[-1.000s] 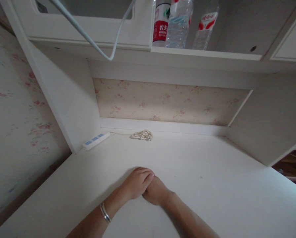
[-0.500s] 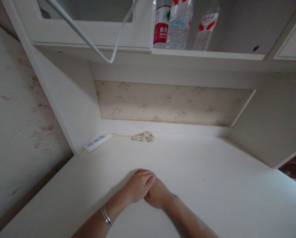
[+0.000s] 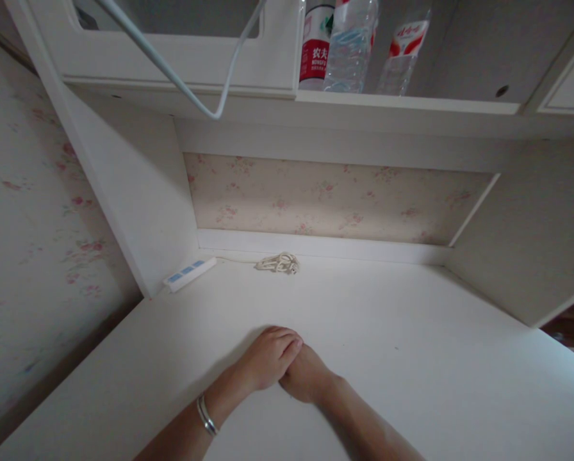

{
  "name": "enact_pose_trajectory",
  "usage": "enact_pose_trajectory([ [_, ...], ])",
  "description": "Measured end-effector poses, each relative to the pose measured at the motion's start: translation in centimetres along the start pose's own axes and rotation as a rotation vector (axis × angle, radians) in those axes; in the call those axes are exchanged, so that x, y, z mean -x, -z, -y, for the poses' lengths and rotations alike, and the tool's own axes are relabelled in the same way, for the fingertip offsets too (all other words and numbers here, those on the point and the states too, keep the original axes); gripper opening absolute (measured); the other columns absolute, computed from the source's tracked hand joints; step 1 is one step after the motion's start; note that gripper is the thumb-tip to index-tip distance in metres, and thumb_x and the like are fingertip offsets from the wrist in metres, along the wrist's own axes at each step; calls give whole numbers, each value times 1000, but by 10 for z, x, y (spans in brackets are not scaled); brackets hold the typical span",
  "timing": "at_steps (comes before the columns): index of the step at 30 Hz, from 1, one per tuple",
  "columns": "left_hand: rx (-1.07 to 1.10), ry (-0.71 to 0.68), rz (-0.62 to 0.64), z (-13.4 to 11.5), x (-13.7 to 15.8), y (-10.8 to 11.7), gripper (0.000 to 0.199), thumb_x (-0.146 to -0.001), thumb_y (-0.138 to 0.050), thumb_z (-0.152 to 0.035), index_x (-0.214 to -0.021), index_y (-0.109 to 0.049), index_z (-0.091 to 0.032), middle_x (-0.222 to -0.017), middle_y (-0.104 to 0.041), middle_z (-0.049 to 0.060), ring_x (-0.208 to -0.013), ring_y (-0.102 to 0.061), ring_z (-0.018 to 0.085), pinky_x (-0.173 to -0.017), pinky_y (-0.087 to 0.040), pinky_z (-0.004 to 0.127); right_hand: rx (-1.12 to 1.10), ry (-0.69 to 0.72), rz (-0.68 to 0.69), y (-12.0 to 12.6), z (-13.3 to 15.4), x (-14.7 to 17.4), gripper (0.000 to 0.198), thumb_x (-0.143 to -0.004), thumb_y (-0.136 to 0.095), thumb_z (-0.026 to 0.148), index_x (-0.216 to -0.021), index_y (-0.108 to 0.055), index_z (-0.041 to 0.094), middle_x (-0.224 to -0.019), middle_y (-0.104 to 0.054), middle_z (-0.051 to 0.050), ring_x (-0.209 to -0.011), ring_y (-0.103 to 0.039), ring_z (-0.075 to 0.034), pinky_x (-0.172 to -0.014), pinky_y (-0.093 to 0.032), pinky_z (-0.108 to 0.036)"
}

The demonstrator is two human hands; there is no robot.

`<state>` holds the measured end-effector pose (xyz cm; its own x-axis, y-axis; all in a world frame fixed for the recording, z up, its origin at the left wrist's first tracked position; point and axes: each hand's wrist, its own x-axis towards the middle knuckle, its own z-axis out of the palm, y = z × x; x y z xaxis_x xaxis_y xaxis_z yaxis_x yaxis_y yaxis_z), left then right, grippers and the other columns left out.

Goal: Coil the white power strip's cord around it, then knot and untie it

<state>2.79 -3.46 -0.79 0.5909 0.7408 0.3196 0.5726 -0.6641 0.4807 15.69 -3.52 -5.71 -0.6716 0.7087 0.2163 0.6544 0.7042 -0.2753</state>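
Near the middle front of the white desk (image 3: 441, 378), my left hand (image 3: 271, 356) lies over my right hand (image 3: 309, 374), its fingers pressed together and closed around it. The back and wrist of my right hand show, but its fingers are hidden beneath the left, so I cannot tell how they are bent. A silver bracelet (image 3: 206, 415) circles my left wrist. No other object shows in either hand.
At the desk's back left lies a power strip (image 3: 189, 275) with its bundled white cord (image 3: 278, 262). Bottles, including a red-labelled bottle (image 3: 314, 54), stand on the shelf above. A pale cable (image 3: 172, 77) hangs in front of the cabinet. Side panels flank the desk.
The view has shifted very slightly. Both hands stay where they were, the left over the right.
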Motion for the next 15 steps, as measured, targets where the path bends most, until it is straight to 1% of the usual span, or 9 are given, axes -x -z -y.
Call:
enact_pose_trajectory([
  [11, 4, 2, 9, 1, 0, 0, 38, -97, -28, -28, -104, -64, -21, -107, -67, 1, -99, -57, 15, -96, -38, 30, 43, 17, 9, -1, -1, 0, 45, -81, -45, 15, -124, -53, 6, -125, -56, -14, -118, -47, -25, -102, -36, -36],
  [15, -6, 8, 9, 1, 1, -1, 38, -97, -28, -28, -105, -64, -21, -108, -66, 1, -100, -57, 14, -96, -38, 30, 52, 43, -8, -4, -2, 0, 44, -83, -44, 16, -126, -52, 8, -127, -55, -13, -120, -45, -24, -103, -34, -36],
])
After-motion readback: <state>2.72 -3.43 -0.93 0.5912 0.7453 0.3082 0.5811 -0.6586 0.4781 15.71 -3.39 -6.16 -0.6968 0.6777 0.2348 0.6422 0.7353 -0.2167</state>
